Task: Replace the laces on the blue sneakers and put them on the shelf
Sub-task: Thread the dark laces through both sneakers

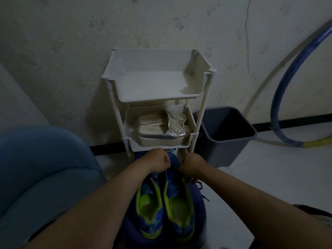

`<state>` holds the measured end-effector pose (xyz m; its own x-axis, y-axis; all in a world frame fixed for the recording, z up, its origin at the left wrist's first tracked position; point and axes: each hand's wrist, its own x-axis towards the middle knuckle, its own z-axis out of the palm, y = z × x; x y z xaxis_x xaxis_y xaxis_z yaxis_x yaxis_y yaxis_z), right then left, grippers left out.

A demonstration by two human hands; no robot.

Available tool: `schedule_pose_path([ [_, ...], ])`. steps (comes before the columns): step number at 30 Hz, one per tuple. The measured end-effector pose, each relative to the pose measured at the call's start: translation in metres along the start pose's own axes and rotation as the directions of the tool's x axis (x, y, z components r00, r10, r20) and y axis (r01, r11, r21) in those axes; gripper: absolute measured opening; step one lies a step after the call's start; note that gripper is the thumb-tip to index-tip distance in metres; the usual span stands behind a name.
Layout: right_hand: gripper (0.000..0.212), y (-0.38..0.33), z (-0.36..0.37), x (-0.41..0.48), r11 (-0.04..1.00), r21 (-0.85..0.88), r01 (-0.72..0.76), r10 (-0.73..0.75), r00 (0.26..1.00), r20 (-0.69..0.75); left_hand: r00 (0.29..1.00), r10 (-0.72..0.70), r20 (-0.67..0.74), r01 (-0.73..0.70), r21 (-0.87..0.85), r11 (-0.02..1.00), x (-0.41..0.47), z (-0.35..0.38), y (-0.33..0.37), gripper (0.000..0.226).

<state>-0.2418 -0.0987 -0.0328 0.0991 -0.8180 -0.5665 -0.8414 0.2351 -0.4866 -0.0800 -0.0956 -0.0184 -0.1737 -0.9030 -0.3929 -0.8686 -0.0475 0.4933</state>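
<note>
Two blue sneakers with lime-green lining stand side by side, heels toward me: the left sneaker (149, 205) and the right sneaker (179, 207). They rest on a round blue seat (199, 203). My left hand (158, 161) is curled in a fist over the toes and pinches a thin white lace (166, 175). My right hand (191, 166) grips the front of the right sneaker, fingers curled. Just beyond the hands stands a white shelf rack (115, 87) with an empty top tray.
A pair of silver sandals (161, 132) fills the rack's middle tier. A dark grey bin (231, 133) stands right of the rack. A blue hoop (280, 90) leans on the wall. A blue cushion (39, 168) lies at my left. Black laces (203, 191) lie on the floor.
</note>
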Motion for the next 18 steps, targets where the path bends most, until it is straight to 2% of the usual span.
schedule_pose_path([
  [8, 0.013, 0.005, -0.007, -0.001, 0.968, 0.229, -0.105, 0.092, 0.994, 0.064, 0.998, -0.018, -0.065, 0.018, -0.009, 1.000, 0.007, 0.021, 0.000, 0.010],
  [18, 0.012, 0.008, -0.011, 0.001, 0.952, 0.275, -0.132, 0.106, 0.989, 0.107, 0.995, 0.015, -0.098, -0.008, 0.070, 0.998, 0.009, 0.033, 0.007, 0.017],
])
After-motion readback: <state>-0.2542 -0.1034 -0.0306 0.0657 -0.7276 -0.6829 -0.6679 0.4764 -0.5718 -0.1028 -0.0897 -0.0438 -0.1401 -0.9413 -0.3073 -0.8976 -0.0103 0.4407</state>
